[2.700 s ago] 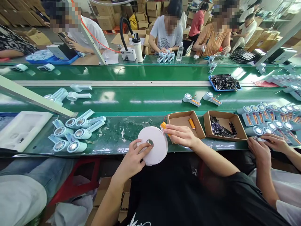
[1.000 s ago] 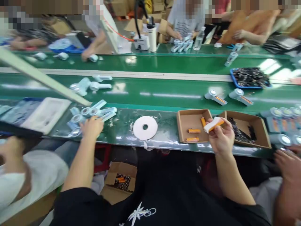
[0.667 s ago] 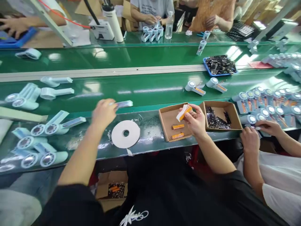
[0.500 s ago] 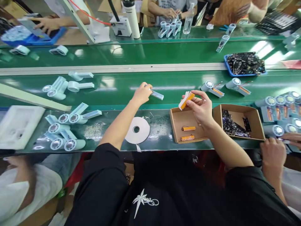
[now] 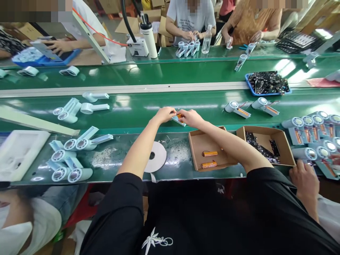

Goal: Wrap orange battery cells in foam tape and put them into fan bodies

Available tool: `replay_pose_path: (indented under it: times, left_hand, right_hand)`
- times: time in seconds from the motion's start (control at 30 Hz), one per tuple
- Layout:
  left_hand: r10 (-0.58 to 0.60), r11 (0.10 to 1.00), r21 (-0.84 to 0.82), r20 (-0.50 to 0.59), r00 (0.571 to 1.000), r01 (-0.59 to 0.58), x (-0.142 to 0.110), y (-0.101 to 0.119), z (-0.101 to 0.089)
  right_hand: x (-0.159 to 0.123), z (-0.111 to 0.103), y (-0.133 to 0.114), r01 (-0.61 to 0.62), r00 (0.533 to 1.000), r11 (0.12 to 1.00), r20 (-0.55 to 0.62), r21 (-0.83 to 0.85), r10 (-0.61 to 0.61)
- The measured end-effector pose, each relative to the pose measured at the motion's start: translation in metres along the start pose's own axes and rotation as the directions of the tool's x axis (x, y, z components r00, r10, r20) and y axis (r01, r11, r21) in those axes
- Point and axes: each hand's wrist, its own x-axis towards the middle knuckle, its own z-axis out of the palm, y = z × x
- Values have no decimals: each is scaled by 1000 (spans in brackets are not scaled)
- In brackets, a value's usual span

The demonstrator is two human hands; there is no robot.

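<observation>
My left hand point(image 5: 165, 115) is closed round a light blue handheld fan casing point(image 5: 179, 122); its handle shows as an open trough pointing right, and the hand covers the head. Fingers of my right hand point(image 5: 193, 118) grip an orange battery point(image 5: 179, 115) against that handle. How far the battery sits in the trough is hidden by my fingers. Under my left forearm lies a roll of white tape point(image 5: 160, 159), its loose end over the bench edge. Beneath my right forearm, a cardboard box point(image 5: 193, 152) holds two more orange batteries point(image 5: 209, 153).
Light blue fans point(image 5: 79, 143) cluster at left, with others on the green belt point(image 5: 138, 117). A second box point(image 5: 240, 131) holds black parts, as does a blue tray point(image 5: 255, 92). More fans point(image 5: 293, 122) stand at right beside a co-worker's hand point(image 5: 305, 177). Other people work opposite.
My right hand has moved left from above the cardboard box, bringing the battery to the fan handle in my left hand. The white strip seen on the battery earlier is no longer visible.
</observation>
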Motion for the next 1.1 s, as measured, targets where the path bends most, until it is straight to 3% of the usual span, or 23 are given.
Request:
replay_pose_path:
  times: [0.17, 0.37, 0.47, 0.57, 0.7, 0.83, 0.9, 0.97, 1.1]
  left_hand:
    - [3, 1000, -31, -22, 1000, -3, -6, 15, 3]
    - [-14, 1000, -11, -54, 998, 14, -26, 49, -16]
    - [-22, 999, 24, -133, 991, 25, -51, 63, -24]
    - [-29, 998, 47, -233, 972, 41, -103, 67, -12]
    - [0, 1000, 31, -191, 982, 6, -209, 39, 29]
    - [16, 997, -79, -1, 1000, -16, -298, -10, 64]
    - [-21, 995, -97, 109, 994, 32, -318, -26, 73]
    - [-44, 995, -85, 160, 986, 59, -322, -34, 78]
    - [-76, 996, -54, -1, 997, 76, -313, -32, 79]
  right_hand:
    - [1, 12, 11, -151, 988, 988, -19, 41, 151]
    - [5, 23, 5, -103, 990, 994, 94, -22, 105]
    - [15, 23, -2, -26, 982, 993, 185, -116, 47]
    - [24, 17, -3, 73, 961, 961, 276, -268, 4]
    - [19, 5, 1, 158, 941, 895, 337, -417, -9]
    - [9, -2, 2, 156, 948, 855, 318, -495, 11]
    - [5, -3, 0, 134, 956, 841, 291, -525, 29]
    - [0, -6, -4, 87, 967, 831, 247, -550, 62]
    - [-16, -15, -19, 27, 983, 850, 170, -527, 74]
